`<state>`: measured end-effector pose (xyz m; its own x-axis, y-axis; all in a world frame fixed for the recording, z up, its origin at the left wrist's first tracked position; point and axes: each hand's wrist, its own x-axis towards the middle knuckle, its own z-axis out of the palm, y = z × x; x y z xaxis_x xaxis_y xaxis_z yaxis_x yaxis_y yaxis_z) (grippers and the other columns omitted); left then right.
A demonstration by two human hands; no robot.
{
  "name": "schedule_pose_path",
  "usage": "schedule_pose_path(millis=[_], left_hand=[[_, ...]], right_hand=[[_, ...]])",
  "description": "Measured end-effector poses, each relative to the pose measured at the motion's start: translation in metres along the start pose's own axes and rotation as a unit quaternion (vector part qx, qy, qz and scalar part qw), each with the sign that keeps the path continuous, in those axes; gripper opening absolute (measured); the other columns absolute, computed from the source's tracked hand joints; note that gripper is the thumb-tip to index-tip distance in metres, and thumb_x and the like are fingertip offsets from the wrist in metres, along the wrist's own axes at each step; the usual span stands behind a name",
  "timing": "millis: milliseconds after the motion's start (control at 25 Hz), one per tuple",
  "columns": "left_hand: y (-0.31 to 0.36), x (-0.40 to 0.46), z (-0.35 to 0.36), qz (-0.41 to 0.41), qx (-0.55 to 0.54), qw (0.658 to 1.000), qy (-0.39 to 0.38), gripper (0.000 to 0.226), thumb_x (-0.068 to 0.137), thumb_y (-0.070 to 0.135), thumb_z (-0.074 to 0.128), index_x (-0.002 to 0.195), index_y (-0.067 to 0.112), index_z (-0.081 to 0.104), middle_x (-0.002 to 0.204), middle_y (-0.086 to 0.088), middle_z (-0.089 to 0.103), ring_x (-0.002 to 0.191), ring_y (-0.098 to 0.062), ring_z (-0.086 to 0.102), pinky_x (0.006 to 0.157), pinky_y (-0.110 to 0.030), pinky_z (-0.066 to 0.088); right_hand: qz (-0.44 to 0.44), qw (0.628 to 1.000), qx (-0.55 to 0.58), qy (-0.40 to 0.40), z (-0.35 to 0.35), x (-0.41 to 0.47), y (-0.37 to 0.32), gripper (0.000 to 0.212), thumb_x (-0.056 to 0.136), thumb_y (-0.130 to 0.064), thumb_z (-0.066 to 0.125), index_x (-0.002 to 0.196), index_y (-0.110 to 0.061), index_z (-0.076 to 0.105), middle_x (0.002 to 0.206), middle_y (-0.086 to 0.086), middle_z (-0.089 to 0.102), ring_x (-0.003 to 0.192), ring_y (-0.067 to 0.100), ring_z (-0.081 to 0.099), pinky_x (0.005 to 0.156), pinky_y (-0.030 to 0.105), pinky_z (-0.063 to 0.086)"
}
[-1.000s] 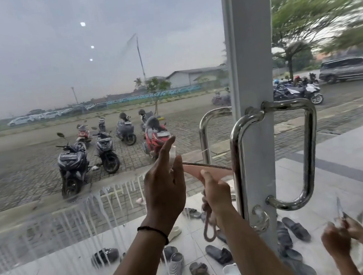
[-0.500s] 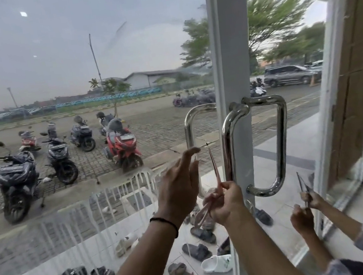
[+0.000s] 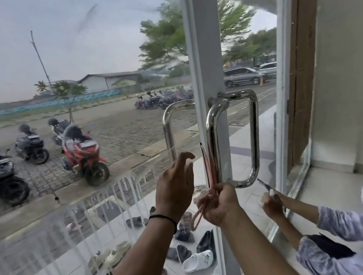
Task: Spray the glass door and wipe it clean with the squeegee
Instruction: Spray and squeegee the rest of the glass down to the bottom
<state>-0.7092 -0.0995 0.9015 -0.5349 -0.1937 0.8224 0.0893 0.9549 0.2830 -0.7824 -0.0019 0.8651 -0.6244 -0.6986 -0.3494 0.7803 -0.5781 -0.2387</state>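
Fingers (image 3: 217,198) of the right hand (image 3: 220,204) curl round the looped handle of the pink squeegee (image 3: 209,170), whose blade stands upright on edge, just beside the chrome door handle (image 3: 214,146) at about 5 o'clock in the head view. Just to its 9 o'clock, the left hand (image 3: 176,187) is raised with fingers loosely spread and bent, holding nothing, close to the glass door (image 3: 71,59); I cannot tell if it touches. White foam streaks (image 3: 106,208) run down the lower pane toward 7 o'clock. Outside, a red scooter (image 3: 83,155) stands near centre and sandals (image 3: 113,256) lie at 6 o'clock. Its plate is too blurred to read. At 4 o'clock, another person's hands (image 3: 270,201) work on the neighbouring pane.
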Motion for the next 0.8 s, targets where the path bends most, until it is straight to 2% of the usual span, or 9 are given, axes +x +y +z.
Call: schedule_pose_path(millis=[120,240,360,520,640,800], left_hand=[[-0.005,-0.005,0.006,0.014,0.010,0.999,-0.035,0.022,0.105,0.022,0.049,0.126,0.026,0.050,0.062,0.013,0.040,0.046,-0.007,0.037,0.044,-0.023,0.031],[-0.013,-0.016,0.011,0.005,0.002,0.999,-0.051,0.017,0.104,0.022,0.049,0.121,0.026,0.049,0.058,0.013,0.036,0.045,-0.008,0.037,0.044,-0.025,0.031],[-0.020,-0.029,0.012,0.006,-0.010,0.996,-0.084,0.015,0.104,0.022,0.048,0.118,0.027,0.047,0.061,0.011,0.041,0.049,-0.013,0.043,0.047,-0.028,0.036],[-0.025,-0.039,0.012,-0.006,-0.041,0.995,-0.093,0.015,0.105,0.024,0.046,0.118,0.030,0.048,0.057,0.007,0.048,0.046,-0.008,0.042,0.044,-0.024,0.035],[-0.028,-0.051,0.010,-0.006,-0.047,0.993,-0.107,0.014,0.105,0.025,0.046,0.118,0.029,0.048,0.061,0.008,0.054,0.048,-0.005,0.046,0.048,-0.018,0.033],[-0.031,-0.064,0.006,-0.021,-0.047,0.993,-0.110,0.015,0.104,0.024,0.047,0.119,0.029,0.049,0.057,0.007,0.050,0.048,-0.006,0.046,0.048,-0.015,0.033]], right_hand=[[-0.005,1.000,0.012,-0.001,-0.002,-0.001,0.002,0.019,0.084,-0.016,0.039,0.066,-0.016,0.037,0.056,-0.003,0.032,0.032,0.010,0.034,0.035,0.017,0.037],[-0.008,1.000,0.021,0.000,-0.002,-0.002,0.004,0.019,0.084,-0.015,0.039,0.066,-0.016,0.036,0.055,-0.003,0.032,0.031,0.010,0.034,0.034,0.017,0.037],[-0.012,1.000,0.022,0.005,-0.004,-0.003,0.005,0.020,0.085,-0.014,0.038,0.065,-0.017,0.035,0.055,-0.002,0.031,0.031,0.010,0.032,0.032,0.017,0.036],[-0.011,1.000,0.028,0.002,-0.011,0.000,0.007,0.023,0.087,-0.016,0.038,0.064,-0.017,0.035,0.050,-0.001,0.033,0.030,0.010,0.032,0.033,0.017,0.036],[-0.007,1.000,0.029,-0.002,-0.014,0.003,0.008,0.022,0.087,-0.017,0.037,0.065,-0.018,0.034,0.051,-0.002,0.032,0.031,0.010,0.032,0.034,0.016,0.036],[-0.006,1.000,0.026,0.006,-0.017,0.006,0.007,0.019,0.087,-0.017,0.038,0.068,-0.017,0.036,0.055,-0.004,0.033,0.033,0.009,0.032,0.037,0.015,0.035]])
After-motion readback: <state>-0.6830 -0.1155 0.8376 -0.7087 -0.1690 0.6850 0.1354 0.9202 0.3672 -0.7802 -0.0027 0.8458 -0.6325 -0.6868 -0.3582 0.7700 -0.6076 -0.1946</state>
